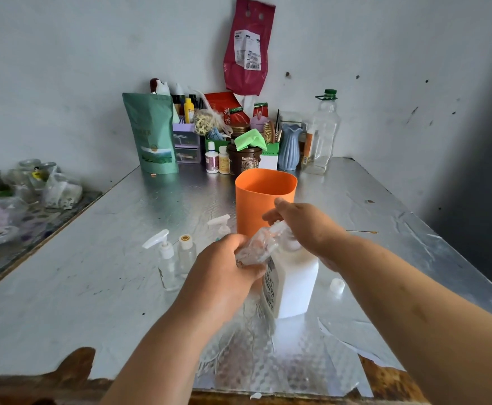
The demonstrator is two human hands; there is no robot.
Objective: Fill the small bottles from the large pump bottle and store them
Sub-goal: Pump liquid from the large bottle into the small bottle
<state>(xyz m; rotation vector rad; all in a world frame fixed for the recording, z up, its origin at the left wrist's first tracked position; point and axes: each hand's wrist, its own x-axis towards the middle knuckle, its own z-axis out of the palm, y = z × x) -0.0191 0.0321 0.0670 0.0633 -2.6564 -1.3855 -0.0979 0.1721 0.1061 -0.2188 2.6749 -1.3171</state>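
Observation:
A large white pump bottle (293, 283) stands on the foil-covered table (107, 287). My right hand (306, 226) rests on its pump head, with the fingers curled over it. My left hand (224, 273) grips a small clear bottle (258, 245), tilted with its mouth at the pump's nozzle. To the left stand a small clear pump bottle (167, 263) and a small capless bottle (187, 252). Another small pump bottle (221, 226) stands behind my left hand, partly hidden. A small white cap (337, 285) lies to the right.
An orange container (263, 197) stands open just behind the hands. Along the back wall are a green pouch (152, 135), jars, small bottles, a blue vase (290, 147) and a tall clear bottle (323, 133). A cluttered side surface (20, 206) lies at the left.

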